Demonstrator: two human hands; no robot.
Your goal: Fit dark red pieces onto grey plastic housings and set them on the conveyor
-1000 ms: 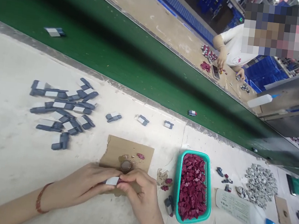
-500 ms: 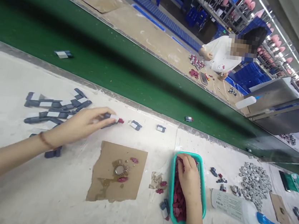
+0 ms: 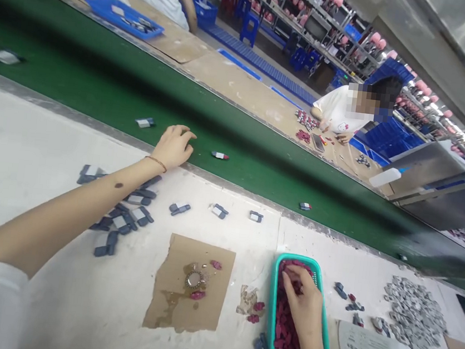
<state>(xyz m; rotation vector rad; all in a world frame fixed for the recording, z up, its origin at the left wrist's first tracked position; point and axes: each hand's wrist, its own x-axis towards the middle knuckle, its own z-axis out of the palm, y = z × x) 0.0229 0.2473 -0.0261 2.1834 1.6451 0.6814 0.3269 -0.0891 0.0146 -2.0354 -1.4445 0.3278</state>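
My left hand (image 3: 174, 146) is over the near edge of the green belt (image 3: 258, 172), fingers apart and holding nothing. Just right of it, a dark grey and white plastic piece with a red tip (image 3: 220, 155) lies on the belt. My right hand (image 3: 304, 297) reaches into a teal basket (image 3: 270, 313) of dark red plastic pieces (image 3: 284, 337). Its fingers are curled together among them, and what they grip is hidden. Several grey-and-white pieces (image 3: 141, 215) are heaped below my left forearm. A short row of similar pieces (image 3: 219, 211) lies on the white bench.
A cardboard sheet (image 3: 213, 307) carries a small round cap (image 3: 193, 280) and wet patches. Right of the basket are a large bottle with a blue nozzle (image 3: 368, 344) and a pile of light grey parts (image 3: 414, 313). Across the belt, a person (image 3: 344, 111) sits at another table.
My left hand has moved up from the bench to the belt and let go of the red-tipped grey piece. My right hand stays in the basket. The camera view has shifted.
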